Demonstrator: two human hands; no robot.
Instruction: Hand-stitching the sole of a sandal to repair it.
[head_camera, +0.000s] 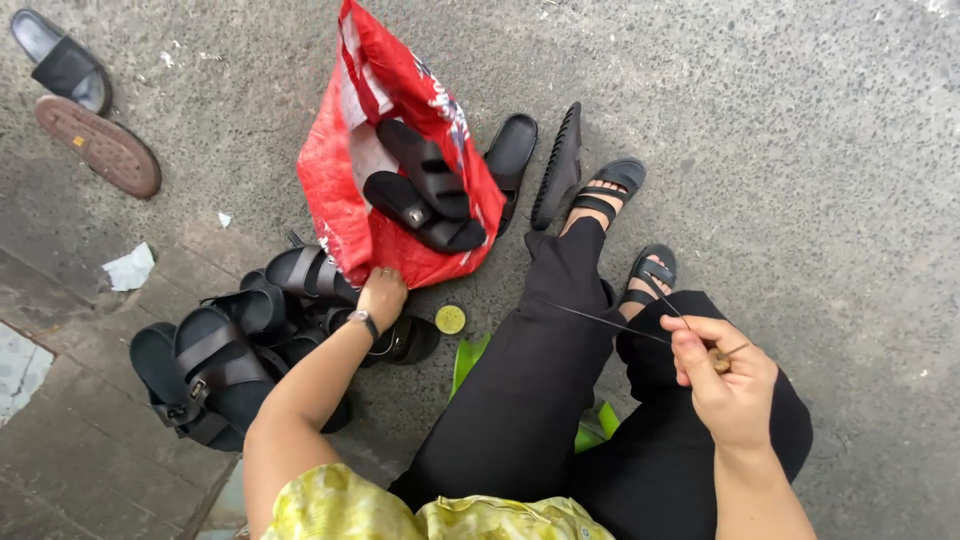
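Setting: a person sits low over a rough concrete floor (800, 150), legs in black trousers stretched forward, feet in black sandals.
Left hand (381, 295): stretched out to the lower edge of the red plastic bag (345, 190), fingers curled down at the bag's hem; whether it pinches the plastic or only rests on it, I cannot tell. A dark band sits at the wrist.
Right hand (725, 385): closed in a loose fist around a small wooden-handled awl (690, 335), its thin metal shaft pointing up and away from the knuckles.
Thread (600, 318): a fine dark line runs from the right hand leftward across the trouser leg; its far end is too thin to follow.
Red bag contents: two black strapped sandals (425, 190) lie in the open mouth, one over the other.
Pile by the left hand: several more black sandals (215, 360) with buckled straps heaped on the floor, just beside and partly under the bag.
Beyond the bag: a black slide and a sole standing on its edge (560, 165).
Small items: a round yellow-green tin (450, 319) sits on the floor between the pile and the leg; a green stool edge (465, 360) shows beneath the legs.
Far left: a loose black slide and an upturned brown sole (98, 145), well apart from the rest; a scrap of white paper (130, 267) nearby.
Step in hand, as it looks: stitching tool kept ready in one hand while the other goes to the bag for a sandal.
What that calls for: a firm one-handed hold on a single sandal, with the awl tip kept clear of the leg.
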